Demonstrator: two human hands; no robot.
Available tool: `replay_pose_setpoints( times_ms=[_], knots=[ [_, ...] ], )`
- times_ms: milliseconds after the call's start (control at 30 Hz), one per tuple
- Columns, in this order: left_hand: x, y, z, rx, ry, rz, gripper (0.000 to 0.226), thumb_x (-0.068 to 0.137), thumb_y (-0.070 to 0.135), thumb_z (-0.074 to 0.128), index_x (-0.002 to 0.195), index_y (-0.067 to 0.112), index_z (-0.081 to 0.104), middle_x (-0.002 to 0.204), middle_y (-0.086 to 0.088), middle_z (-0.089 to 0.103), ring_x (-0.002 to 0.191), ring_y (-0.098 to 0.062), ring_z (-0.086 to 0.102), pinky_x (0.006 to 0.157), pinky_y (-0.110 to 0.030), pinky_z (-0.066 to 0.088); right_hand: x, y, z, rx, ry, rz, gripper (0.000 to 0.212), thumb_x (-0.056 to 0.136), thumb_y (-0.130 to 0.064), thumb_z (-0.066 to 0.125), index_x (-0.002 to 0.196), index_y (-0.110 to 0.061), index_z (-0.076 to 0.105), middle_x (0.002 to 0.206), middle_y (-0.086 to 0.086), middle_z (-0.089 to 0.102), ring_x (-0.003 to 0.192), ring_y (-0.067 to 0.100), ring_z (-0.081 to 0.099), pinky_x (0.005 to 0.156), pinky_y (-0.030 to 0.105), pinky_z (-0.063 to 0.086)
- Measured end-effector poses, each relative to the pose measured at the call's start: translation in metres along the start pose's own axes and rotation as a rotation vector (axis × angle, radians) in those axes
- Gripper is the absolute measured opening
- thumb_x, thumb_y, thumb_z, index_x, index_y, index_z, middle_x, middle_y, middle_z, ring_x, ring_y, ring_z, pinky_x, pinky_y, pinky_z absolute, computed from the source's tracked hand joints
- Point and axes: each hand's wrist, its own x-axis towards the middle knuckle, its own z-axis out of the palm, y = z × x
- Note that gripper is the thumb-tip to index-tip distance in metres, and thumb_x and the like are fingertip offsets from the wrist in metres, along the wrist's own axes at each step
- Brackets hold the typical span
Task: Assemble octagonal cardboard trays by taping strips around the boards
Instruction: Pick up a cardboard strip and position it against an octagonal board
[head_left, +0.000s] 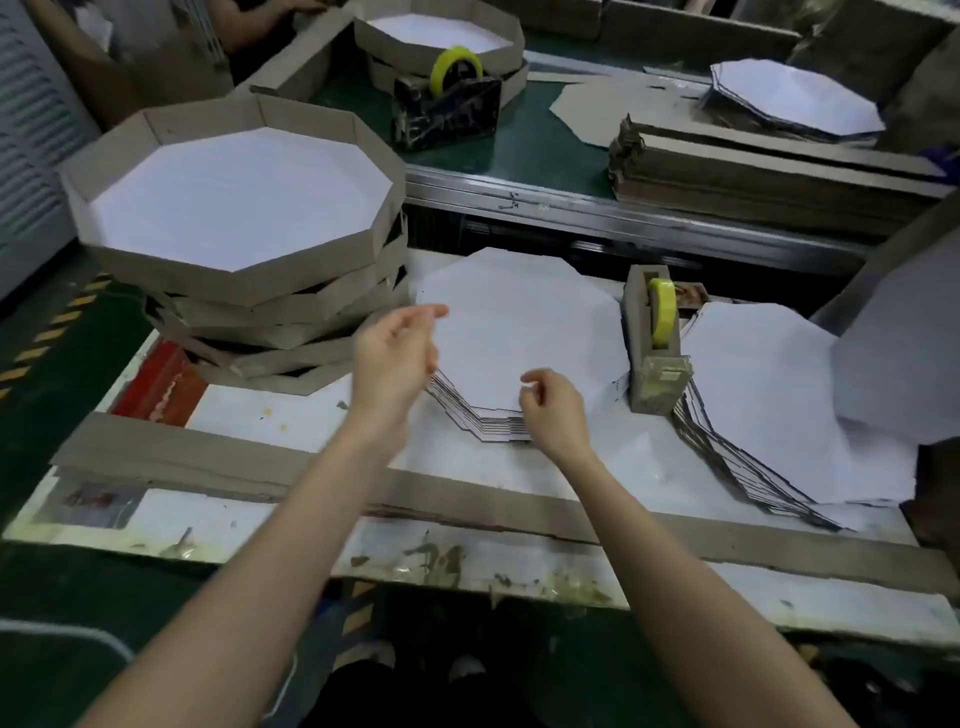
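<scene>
On the worn white table (311, 421), the free room is a narrow patch between the long brown cardboard strips (208, 460) along the near edge and the stack of white octagonal boards (519, 327) in the middle. The leaning pile of finished brown-walled octagonal trays (239, 208) closes the left side, and the grey tape dispenser with a yellow roll (657, 338) closes the right, with a green conveyor belt (524, 145) behind. The left hand (395, 358) hovers over the left edge of the boards with relaxed, spread fingers and holds nothing, while the right hand (553, 410) is at their near edge, fingers loosely curled, nothing visible in it.
</scene>
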Motion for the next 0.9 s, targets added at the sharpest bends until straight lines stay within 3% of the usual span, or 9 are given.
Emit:
replay_pose_setpoints(
  times_ms=[133, 233, 333, 400, 500, 567, 700, 833, 900],
  knots=[
    [0.015, 0.02, -0.047, 0.097, 0.127, 0.062, 0.02, 0.098, 0.02, 0.053, 0.092, 0.023, 0.071, 0.048, 0.013, 0.048, 0.043, 0.0, 0.038, 0.04, -0.011, 0.029, 0.04, 0.003, 0.015, -0.545, -0.399, -0.095, 0.077, 0.092, -0.034, 0.066, 0.153, -0.01, 0.024, 0.159, 0.008, 0.024, 0.147, 0.026, 0.022, 0.113, 0.045, 0.03],
    [0.012, 0.025, -0.071, 0.121, 0.159, 0.118, 0.02, 0.097, 0.017, 0.053, 0.095, 0.026, 0.071, 0.055, 0.011, 0.052, 0.051, -0.002, 0.044, 0.047, -0.013, 0.036, 0.053, 0.017, 0.029, -0.831, -0.569, -0.151, 0.11, 0.083, -0.044, 0.074, 0.156, -0.008, 0.001, 0.165, 0.009, -0.004, 0.153, 0.026, -0.003, 0.121, 0.055, 0.008],
    [0.016, 0.033, -0.087, 0.105, 0.259, 0.15, 0.021, 0.097, 0.014, 0.052, 0.099, 0.026, 0.07, 0.057, 0.012, 0.056, 0.052, -0.001, 0.048, 0.048, -0.012, 0.04, 0.058, 0.026, 0.041, -0.913, -0.602, -0.163, 0.118, 0.079, -0.045, 0.077, 0.156, -0.005, -0.004, 0.165, 0.013, -0.005, 0.153, 0.027, -0.001, 0.121, 0.056, 0.004],
    [0.02, 0.039, -0.093, 0.086, 0.316, 0.185, 0.021, 0.096, 0.013, 0.052, 0.102, 0.026, 0.068, 0.059, 0.012, 0.058, 0.051, -0.001, 0.048, 0.047, -0.013, 0.04, 0.06, 0.028, 0.047, -0.929, -0.568, -0.203, 0.111, 0.077, -0.043, 0.079, 0.154, -0.003, 0.009, 0.161, 0.016, 0.012, 0.149, 0.029, 0.016, 0.121, 0.052, 0.009],
    [0.024, 0.042, -0.093, 0.164, 0.301, 0.264, 0.022, 0.096, 0.014, 0.054, 0.108, 0.027, 0.066, 0.07, 0.012, 0.063, 0.055, -0.002, 0.051, 0.052, -0.013, 0.043, 0.062, 0.029, 0.047, -0.981, -0.492, -0.323, 0.059, 0.084, -0.031, 0.069, 0.131, -0.006, 0.042, 0.132, 0.012, 0.047, 0.122, 0.03, 0.05, 0.114, 0.042, 0.023],
    [0.024, 0.043, -0.089, 0.276, 0.218, 0.331, 0.025, 0.095, 0.014, 0.057, 0.114, 0.028, 0.064, 0.083, 0.012, 0.065, 0.062, -0.003, 0.056, 0.057, -0.015, 0.047, 0.058, 0.031, 0.044, -1.001, -0.483, -0.352, 0.035, 0.089, -0.021, 0.059, 0.12, -0.007, 0.048, 0.121, 0.011, 0.053, 0.109, 0.03, 0.054, 0.105, 0.036, 0.032],
    [0.025, 0.041, -0.081, 0.432, 0.053, 0.44, 0.035, 0.092, 0.011, 0.061, 0.124, 0.027, 0.06, 0.109, 0.009, 0.064, 0.086, -0.008, 0.061, 0.077, -0.02, 0.052, 0.04, 0.024, 0.04, -1.047, -0.415, -0.391, 0.029, 0.091, -0.009, 0.049, 0.12, -0.006, 0.047, 0.12, 0.014, 0.054, 0.107, 0.032, 0.054, 0.093, 0.036, 0.038],
    [0.036, 0.046, -0.082, 0.528, -0.067, 0.506, 0.045, 0.09, 0.013, 0.067, 0.129, 0.032, 0.057, 0.119, 0.018, 0.06, 0.106, 0.004, 0.057, 0.09, -0.03, 0.052, 0.045, -0.033, 0.001, -0.929, -0.103, -0.428, 0.034, 0.092, -0.008, 0.045, 0.125, -0.014, 0.05, 0.116, 0.006, 0.058, 0.104, 0.03, 0.058, 0.066, 0.034, 0.032],
    [0.044, 0.048, -0.086, 0.569, -0.125, 0.516, 0.06, 0.087, 0.022, 0.072, 0.139, 0.037, 0.045, 0.123, 0.031, 0.053, 0.113, 0.016, 0.048, 0.093, -0.023, 0.047, 0.047, -0.075, -0.033, -0.824, 0.0, -0.426, 0.036, 0.091, -0.011, 0.049, 0.124, -0.02, 0.058, 0.112, 0.005, 0.065, 0.101, 0.032, 0.063, 0.064, 0.034, 0.03]
  ],
)
